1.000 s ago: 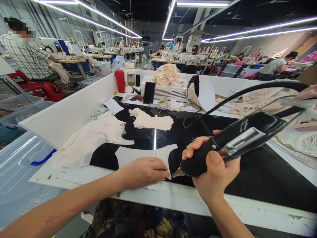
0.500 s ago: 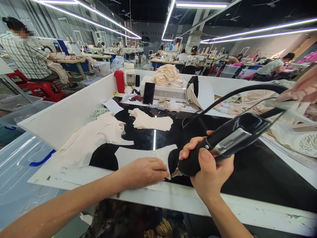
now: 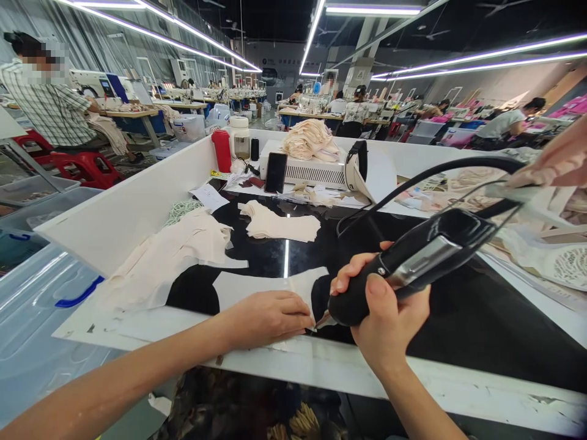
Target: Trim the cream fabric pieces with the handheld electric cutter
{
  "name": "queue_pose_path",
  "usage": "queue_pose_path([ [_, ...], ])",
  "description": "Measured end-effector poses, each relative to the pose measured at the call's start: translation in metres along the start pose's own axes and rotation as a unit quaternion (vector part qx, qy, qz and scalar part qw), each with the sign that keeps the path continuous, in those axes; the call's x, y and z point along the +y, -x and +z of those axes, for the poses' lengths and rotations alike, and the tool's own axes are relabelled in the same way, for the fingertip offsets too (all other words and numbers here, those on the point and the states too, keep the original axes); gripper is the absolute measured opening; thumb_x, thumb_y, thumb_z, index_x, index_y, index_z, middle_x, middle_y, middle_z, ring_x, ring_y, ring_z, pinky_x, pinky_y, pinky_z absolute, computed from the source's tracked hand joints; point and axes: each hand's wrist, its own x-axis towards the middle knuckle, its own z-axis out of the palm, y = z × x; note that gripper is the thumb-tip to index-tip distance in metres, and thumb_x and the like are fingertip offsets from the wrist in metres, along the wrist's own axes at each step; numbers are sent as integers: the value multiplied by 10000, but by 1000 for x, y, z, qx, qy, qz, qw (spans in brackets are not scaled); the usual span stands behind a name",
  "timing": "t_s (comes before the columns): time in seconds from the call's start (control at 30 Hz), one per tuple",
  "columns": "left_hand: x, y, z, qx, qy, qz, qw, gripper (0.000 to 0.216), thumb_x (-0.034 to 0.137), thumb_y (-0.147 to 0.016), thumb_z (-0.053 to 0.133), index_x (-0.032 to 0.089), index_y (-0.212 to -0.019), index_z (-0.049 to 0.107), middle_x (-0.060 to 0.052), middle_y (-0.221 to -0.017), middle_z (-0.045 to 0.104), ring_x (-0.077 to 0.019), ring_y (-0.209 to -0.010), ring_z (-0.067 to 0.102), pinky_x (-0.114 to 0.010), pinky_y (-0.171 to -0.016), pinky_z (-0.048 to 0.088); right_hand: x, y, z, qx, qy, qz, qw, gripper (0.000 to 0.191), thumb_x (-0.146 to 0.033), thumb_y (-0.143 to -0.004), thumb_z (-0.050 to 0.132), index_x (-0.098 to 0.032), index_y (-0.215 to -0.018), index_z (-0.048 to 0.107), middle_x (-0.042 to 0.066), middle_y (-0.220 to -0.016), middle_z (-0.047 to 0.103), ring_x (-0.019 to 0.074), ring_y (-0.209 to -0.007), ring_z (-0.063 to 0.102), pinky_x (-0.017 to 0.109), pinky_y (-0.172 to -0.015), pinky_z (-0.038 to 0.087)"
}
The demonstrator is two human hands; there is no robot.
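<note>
My right hand (image 3: 385,305) is wrapped around a black corded handheld tool (image 3: 424,256) with a silver strip along its body. Its narrow metal tip (image 3: 323,320) points down and left, to the edge of a pale fabric piece (image 3: 250,286). On that piece lies my left hand (image 3: 270,315), palm down, fingers flat and close together, fingertips at the fabric's right end near the tip. Whether the tip touches the cloth I cannot tell. Beyond my hands a stack of cut beige fabric pieces (image 3: 282,223) rests on the glossy black work surface (image 3: 481,330).
Beige fabric (image 3: 151,263) is heaped at left. At the back stand a white vented box (image 3: 302,174), a phone (image 3: 276,172), a red bottle (image 3: 221,150) and a visor (image 3: 369,174). The tool's black cable (image 3: 440,165) arches right, near another person's hand (image 3: 557,159).
The tool and my right hand have shifted very slightly left. The other person's hand at right has also moved a little left. My left hand stays in place.
</note>
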Motion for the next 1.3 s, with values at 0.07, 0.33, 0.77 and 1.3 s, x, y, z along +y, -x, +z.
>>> queue_pose_path([
  [0.07,-1,1,-1,13,0,-5,1000,267,242,-1173,488,130,-1257,715,-114,-1185,778,-214,-1166,734,-318,-1077,596,-1,0,-1,0,0,2,1000,378,-366,-946,819,-289,-1228,579,-46,-855,698,138,-565,663,305,-531,596],
  [0.33,1,10,-7,-5,21,-33,999,281,283,-1167,522,122,-1306,706,-133,-1229,782,-243,-1194,731,-373,-1103,597,-7,9,1,0,-6,16,1000,396,-382,-920,847,-285,-1222,609,-37,-852,694,145,-583,662,296,-516,579],
  [0.77,9,9,-30,-29,26,-43,998,271,257,-1170,497,135,-1278,713,-123,-1177,776,-221,-1072,738,-363,-1026,618,1,-38,-16,82,33,-42,995,416,-413,-876,879,-249,-1171,637,-51,-785,699,142,-533,642,295,-496,575],
  [1.3,-10,-31,1,-53,-172,-71,981,159,241,-1081,678,147,-1210,681,-63,-1044,693,-223,-954,676,-371,-897,621,32,-54,-9,57,22,-43,997,276,-355,-923,820,-264,-1005,572,-69,-826,701,114,-555,646,282,-549,584],
])
